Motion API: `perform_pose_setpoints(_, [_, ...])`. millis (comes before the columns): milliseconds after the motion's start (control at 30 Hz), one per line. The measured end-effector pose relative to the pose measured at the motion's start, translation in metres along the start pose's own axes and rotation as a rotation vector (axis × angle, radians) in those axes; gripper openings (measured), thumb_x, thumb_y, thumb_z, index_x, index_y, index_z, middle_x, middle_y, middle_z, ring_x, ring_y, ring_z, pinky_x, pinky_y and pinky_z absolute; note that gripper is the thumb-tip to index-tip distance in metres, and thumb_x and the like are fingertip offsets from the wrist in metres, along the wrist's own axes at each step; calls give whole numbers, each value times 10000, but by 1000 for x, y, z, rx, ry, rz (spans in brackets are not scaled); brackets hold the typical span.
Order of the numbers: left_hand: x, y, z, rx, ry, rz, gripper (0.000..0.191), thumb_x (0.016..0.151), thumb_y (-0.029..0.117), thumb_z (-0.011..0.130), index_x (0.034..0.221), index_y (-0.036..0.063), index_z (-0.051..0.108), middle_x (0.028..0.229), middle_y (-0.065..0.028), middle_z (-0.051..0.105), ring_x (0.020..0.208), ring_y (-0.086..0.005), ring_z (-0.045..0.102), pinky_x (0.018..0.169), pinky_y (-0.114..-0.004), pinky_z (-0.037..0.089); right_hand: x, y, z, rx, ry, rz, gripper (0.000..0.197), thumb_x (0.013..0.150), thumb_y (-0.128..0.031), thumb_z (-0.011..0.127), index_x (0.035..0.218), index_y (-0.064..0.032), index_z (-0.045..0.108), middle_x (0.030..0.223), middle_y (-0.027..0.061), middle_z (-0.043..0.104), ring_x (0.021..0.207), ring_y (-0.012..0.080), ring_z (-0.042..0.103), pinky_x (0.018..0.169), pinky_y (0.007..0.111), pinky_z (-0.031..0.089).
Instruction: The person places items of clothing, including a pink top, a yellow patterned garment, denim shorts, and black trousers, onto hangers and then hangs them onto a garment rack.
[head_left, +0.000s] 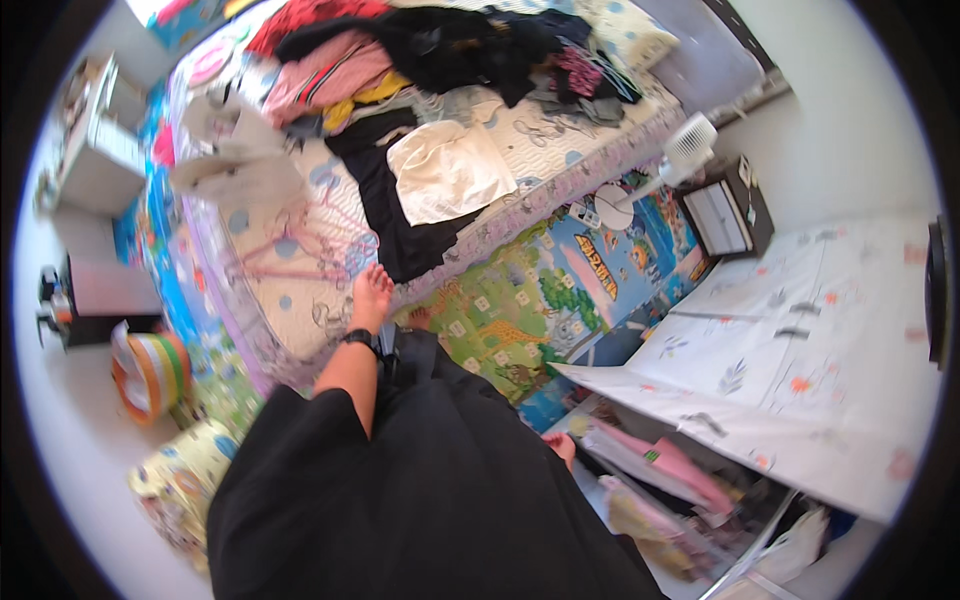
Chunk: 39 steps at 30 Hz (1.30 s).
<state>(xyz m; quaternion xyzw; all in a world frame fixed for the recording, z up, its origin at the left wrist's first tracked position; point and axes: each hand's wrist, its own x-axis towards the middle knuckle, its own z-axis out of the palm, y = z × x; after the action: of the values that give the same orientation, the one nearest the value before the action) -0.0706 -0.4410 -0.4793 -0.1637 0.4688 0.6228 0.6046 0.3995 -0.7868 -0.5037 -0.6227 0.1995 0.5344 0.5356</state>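
Observation:
My left hand (372, 291) is raised near the bed's edge, fingers apart and somewhat curled, with nothing in it. Beyond it, pink wire hangers (300, 251) lie on the patterned bed cover (262, 307). A cream folded cloth (450, 172) rests on a black garment (382, 232) spread on the bed. Farther back is a heap of clothes, with a pink garment (337, 71) and black garments (450, 45). Low on the right, my right hand (561, 447) is partly hidden by my black clothing, beside the compartment with hanging clothes (660, 465); whether it holds anything is unclear.
A white fan (686, 150) stands between the bed and a dark cabinet (724, 214). At right, a white flowered wardrobe door panel (795, 360) juts over the play mat (502, 315). A striped basket (154, 375) and a patterned cushion (187, 469) are on the left.

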Motion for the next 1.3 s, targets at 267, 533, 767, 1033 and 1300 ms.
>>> perform_pose_setpoints(267, [100, 78, 13, 243, 140, -123, 208, 896, 143, 534, 1078, 66, 596, 814, -16, 594, 680, -128, 544, 614, -287, 480, -41, -97, 310, -504, -121, -232, 93, 874, -175, 594, 880, -85, 570, 724, 15, 555, 672, 145, 541, 605, 288, 449])
perform_pose_setpoints(533, [133, 100, -4, 51, 191, -14, 258, 889, 208, 571, 1120, 93, 585, 973, -18, 546, 829, -160, 513, 728, -314, 480, 25, -169, 551, -1046, -398, -307, 130, 903, -177, 575, 827, -72, 577, 693, 30, 575, 604, 125, 560, 545, 243, 454])
perform_pose_setpoints(767, [84, 122, -23, -176, 489, 226, 146, 884, 202, 598, 963, 83, 569, 874, -15, 568, 740, -148, 544, 639, -283, 491, 154, -189, 803, -1347, -653, -233, 117, 890, -180, 584, 902, -69, 623, 737, 21, 612, 642, 119, 589, 571, 238, 473])
perform_pose_setpoints(1033, [58, 99, 186, 166, 578, 225, 234, 892, 160, 557, 1099, 52, 560, 833, -41, 605, 711, -151, 579, 626, -290, 486, 278, -123, 1032, -1649, -1049, -280, 216, 861, -229, 600, 981, -53, 639, 844, 47, 659, 745, 138, 608, 670, 282, 493])
perform_pose_setpoints(1300, [5, 51, 222, 336, 590, 14, 277, 965, 153, 492, 1222, 59, 536, 998, -107, 658, 870, -205, 656, 734, -310, 543, 271, -49, 1188, -2003, -1166, -1391, 441, 750, -176, 618, 1161, -23, 573, 1188, 171, 580, 1174, 308, 483, 1052, 441, 327])
